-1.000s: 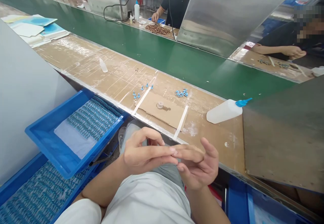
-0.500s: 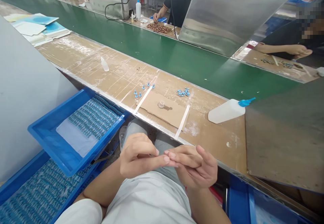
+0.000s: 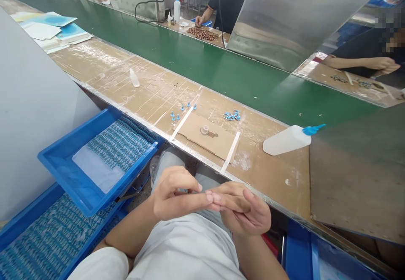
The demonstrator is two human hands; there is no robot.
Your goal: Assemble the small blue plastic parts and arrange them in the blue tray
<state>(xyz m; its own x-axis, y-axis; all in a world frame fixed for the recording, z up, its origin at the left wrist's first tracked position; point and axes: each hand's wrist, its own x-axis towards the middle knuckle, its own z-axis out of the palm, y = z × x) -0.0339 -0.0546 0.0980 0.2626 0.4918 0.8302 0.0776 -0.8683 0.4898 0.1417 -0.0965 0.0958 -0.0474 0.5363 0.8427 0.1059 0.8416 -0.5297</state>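
In front of my white shirt, both hands meet above my lap. My left hand [image 3: 179, 193] has its fingers bent, with a gap between index finger and thumb; the thumb tip lies against the fingertips of the other hand. My right hand [image 3: 245, 208] has its fingers stretched out and its thumb raised apart. I see nothing held in either hand. Beyond them on the bench, a cardboard piece [image 3: 218, 147] between white strips bears a small clear cup [image 3: 204, 130]. Small blue pieces [image 3: 232, 115] lie in a pile behind it, and several blue pegs [image 3: 182, 107] stand to its left.
A white bottle with blue nozzle [image 3: 286, 140] lies at right; a small dropper bottle [image 3: 134, 78] stands at left. Blue trays [image 3: 47, 157] with rows of blue pieces sit lower left. Behind the bench [image 3: 104, 77] runs a green belt [image 3: 253, 81]; co-workers [image 3: 229, 3] sit across it.
My hands stay together at the fingertips; the left index finger has lifted slightly away from its thumb. The camera view has shifted a little, and the things on the bench stay put.
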